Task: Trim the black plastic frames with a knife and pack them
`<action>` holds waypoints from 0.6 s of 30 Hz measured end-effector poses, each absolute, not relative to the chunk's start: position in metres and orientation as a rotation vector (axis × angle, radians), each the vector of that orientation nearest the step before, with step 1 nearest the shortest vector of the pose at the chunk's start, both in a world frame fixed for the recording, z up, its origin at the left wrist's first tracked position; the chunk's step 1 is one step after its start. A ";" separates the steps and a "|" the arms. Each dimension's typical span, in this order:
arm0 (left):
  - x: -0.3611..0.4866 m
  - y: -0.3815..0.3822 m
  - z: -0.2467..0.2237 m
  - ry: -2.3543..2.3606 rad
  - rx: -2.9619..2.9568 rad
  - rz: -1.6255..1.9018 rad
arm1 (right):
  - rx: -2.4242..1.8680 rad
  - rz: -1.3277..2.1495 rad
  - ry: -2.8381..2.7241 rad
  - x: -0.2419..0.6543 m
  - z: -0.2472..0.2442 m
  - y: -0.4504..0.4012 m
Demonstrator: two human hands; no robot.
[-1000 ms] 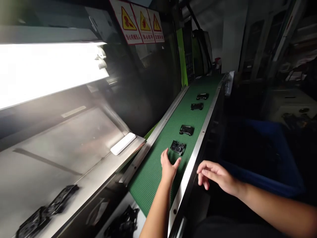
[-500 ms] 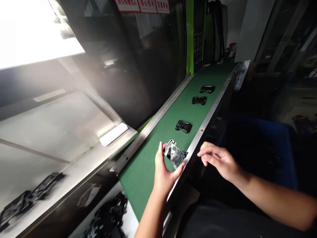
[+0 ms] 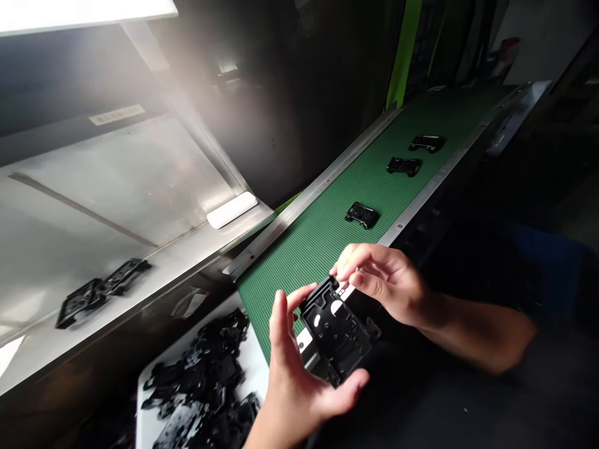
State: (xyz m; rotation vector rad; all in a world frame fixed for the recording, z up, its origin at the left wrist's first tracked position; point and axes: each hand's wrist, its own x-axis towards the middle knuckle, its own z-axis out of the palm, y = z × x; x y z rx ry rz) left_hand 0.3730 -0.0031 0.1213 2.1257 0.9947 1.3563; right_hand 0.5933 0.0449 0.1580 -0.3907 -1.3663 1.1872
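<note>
"Black part (image 3: 341,340), where?"
"In the left hand (image 3: 297,386), by the green belt (image 3: 290,262)'s near end. Grip's on it, thumb and fingers at opposite edges."
"Right hand (image 3: 393,284)?"
"Fingertips at its top corner; can't tell if clenched on it."
"Others?"
"Three more parts (image 3: 404,166) on the belt."
</note>
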 end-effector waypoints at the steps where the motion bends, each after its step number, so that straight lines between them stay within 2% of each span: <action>1: 0.372 -0.006 0.121 1.004 2.113 1.359 | -0.404 1.200 -1.359 0.591 0.157 0.045; 9: 0.364 -0.021 0.119 1.004 2.055 1.387 | -0.402 1.248 -1.306 0.579 0.152 0.042; 14: 0.345 -0.029 0.121 1.224 2.208 1.254 | -0.480 1.202 -1.294 0.569 0.136 0.039; 18: 0.281 -0.045 0.080 1.529 2.148 1.038 | -0.645 1.212 -1.231 0.561 0.107 0.040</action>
